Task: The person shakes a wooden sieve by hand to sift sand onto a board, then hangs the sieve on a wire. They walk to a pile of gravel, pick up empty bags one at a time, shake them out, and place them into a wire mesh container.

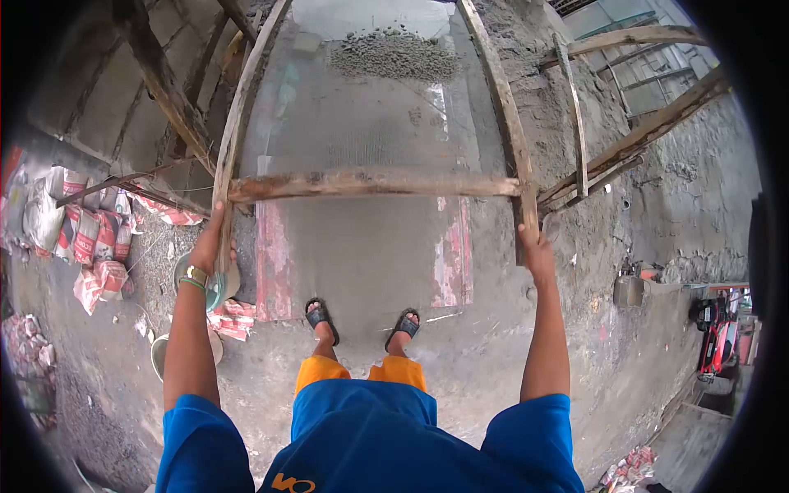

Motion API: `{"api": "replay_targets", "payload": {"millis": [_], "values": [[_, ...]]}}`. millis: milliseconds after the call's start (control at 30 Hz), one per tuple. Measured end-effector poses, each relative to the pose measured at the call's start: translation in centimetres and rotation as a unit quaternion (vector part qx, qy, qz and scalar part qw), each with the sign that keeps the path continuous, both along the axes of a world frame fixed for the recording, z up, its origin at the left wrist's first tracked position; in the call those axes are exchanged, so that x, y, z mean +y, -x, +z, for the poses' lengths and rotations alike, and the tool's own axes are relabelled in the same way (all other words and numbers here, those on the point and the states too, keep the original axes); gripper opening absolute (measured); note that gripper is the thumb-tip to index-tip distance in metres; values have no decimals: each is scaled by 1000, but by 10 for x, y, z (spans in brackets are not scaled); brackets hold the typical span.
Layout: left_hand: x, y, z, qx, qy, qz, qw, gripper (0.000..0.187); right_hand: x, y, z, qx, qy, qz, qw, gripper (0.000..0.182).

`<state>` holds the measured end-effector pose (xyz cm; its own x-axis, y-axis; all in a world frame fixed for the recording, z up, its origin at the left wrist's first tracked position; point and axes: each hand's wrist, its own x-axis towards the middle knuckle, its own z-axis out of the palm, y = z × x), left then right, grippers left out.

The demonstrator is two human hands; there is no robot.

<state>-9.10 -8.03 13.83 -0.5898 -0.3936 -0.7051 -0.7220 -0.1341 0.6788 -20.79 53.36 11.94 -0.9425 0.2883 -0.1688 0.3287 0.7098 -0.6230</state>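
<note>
A long wooden-framed sieve (374, 185) stretches out in front of me, with fine mesh between its side rails. Coarse grey sand or gravel (394, 54) is heaped toward its far end. My left hand (215, 242) is closed around the end of the left rail (240, 123). On the other side, my right hand (537, 253) grips the end of the right rail (508, 123). Both arms reach forward, and the crossbar lies just beyond my hands. Below the frame is a worn pink-and-grey board (275, 259) dusted with grey powder.
Buckets (159, 355) stand by my left arm, near stacked red-and-white sacks (94, 234). Wooden poles (649, 123) and a rough sand bank (534, 99) flank the right side. A metal container (629, 290) sits farther right, with a red vehicle (721, 341) beyond it.
</note>
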Motion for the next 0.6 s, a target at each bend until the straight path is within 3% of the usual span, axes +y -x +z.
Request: {"api": "replay_targets", "payload": {"millis": [33, 67, 100, 133, 167, 267, 333, 433, 500, 533, 567, 600], "values": [[3, -34, -40, -16, -36, 27, 999, 74, 15, -32, -53, -29, -10, -28, 999, 74], [7, -73, -83, -8, -27, 34, 999, 74, 21, -72, -89, -33, 69, -39, 996, 66], [6, -119, -134, 9, -40, 53, 998, 72, 19, -113, -108, -61, 115, -68, 989, 55], [15, -163, -161, 8, -87, 92, 992, 69, 38, -153, -145, -90, 174, -74, 978, 53], [22, -209, -189, 39, -82, 91, 992, 66, 34, -187, -147, -123, 200, -104, 966, 51], [53, -318, -192, 68, -30, 104, 992, 65, 58, -270, -172, -189, 253, -137, 939, 47], [60, -353, -192, 111, -25, 79, 990, 65, 61, -300, -176, -137, 293, -128, 937, 46], [52, -324, -202, 83, -19, 93, 992, 64, 59, -274, -192, -134, 238, -111, 956, 45], [36, -246, -205, 45, -42, 115, 991, 61, 48, -203, -194, -97, 245, -80, 961, 47], [29, -193, -187, 33, -41, 113, 992, 62, 43, -159, -189, -95, 182, -76, 976, 47], [16, -145, -177, 8, -38, 114, 993, 66, 46, -111, -181, -120, 176, -60, 975, 63], [13, -92, -130, -17, -10, 80, 997, 72, 30, -64, -145, -94, 190, -30, 977, 65]]}}
